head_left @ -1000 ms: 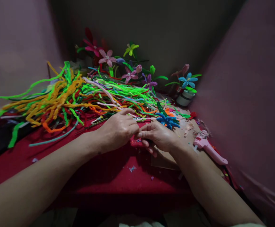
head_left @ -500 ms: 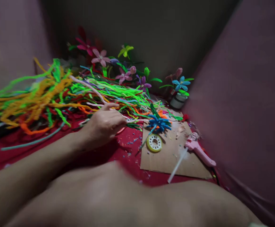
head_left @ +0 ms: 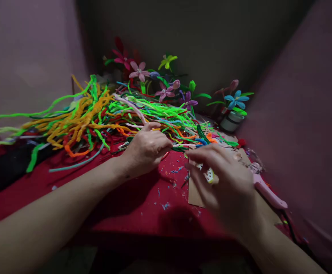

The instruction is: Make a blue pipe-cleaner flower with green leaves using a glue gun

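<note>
My left hand [head_left: 148,149] is closed around a pale pink pipe cleaner [head_left: 133,107]; one length rises behind the knuckles, and a pale end shows past the fingertips. To its right, my right hand [head_left: 225,182] is raised over the cardboard [head_left: 194,193], slightly blurred. Its thumb and index finger are apart, with nothing visible between them. Behind that hand, a yellow-and-white tape roll [head_left: 210,175] shows in part. A blue fuzzy flower [head_left: 201,141] is mostly hidden there too.
Loose orange pipe cleaners [head_left: 65,121] and green ones [head_left: 157,107] are heaped at the back left. Fuzzy flowers [head_left: 138,71] stand behind them. A small jar [head_left: 231,121] is at the back right, and a pink glue gun [head_left: 270,193] lies right. Scraps dot the red cloth [head_left: 143,213].
My right arm, earlier a blur across the near foreground, has swung out so its hand is over the cardboard. My left hand keeps hold of the pink pipe cleaner. The view has turned left.
</note>
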The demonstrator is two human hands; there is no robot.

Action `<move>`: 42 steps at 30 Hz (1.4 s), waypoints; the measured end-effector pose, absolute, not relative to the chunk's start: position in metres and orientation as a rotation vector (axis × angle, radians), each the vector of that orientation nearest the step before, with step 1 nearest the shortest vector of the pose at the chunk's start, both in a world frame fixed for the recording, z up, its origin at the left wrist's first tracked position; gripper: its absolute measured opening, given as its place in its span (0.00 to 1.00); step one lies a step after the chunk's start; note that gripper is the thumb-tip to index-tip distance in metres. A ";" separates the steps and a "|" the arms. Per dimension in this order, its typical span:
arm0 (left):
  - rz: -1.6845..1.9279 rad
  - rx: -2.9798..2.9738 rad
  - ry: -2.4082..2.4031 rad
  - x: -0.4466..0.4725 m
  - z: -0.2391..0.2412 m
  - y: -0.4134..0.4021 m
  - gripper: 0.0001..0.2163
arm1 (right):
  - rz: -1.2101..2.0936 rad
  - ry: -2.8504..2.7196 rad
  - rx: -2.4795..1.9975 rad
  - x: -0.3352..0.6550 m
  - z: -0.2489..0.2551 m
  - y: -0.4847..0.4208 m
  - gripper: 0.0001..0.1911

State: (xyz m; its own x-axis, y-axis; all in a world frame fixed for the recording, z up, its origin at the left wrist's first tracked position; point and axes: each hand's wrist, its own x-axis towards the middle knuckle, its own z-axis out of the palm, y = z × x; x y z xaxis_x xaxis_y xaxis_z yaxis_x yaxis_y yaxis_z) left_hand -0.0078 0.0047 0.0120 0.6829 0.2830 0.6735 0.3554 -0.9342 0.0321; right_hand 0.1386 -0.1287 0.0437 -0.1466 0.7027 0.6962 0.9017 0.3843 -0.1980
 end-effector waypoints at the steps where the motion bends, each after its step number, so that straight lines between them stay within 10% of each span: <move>1: -1.090 -2.790 -0.529 -0.007 0.012 0.004 0.08 | -0.306 -1.894 -1.408 0.145 0.040 -0.118 0.04; 31: -1.055 -2.784 -0.630 -0.001 -0.001 -0.004 0.08 | -0.727 -2.109 -1.429 0.157 0.001 -0.085 0.10; 42: -1.118 -2.715 -0.662 -0.001 0.000 -0.004 0.08 | -0.250 -1.806 -1.444 0.157 -0.001 -0.082 0.05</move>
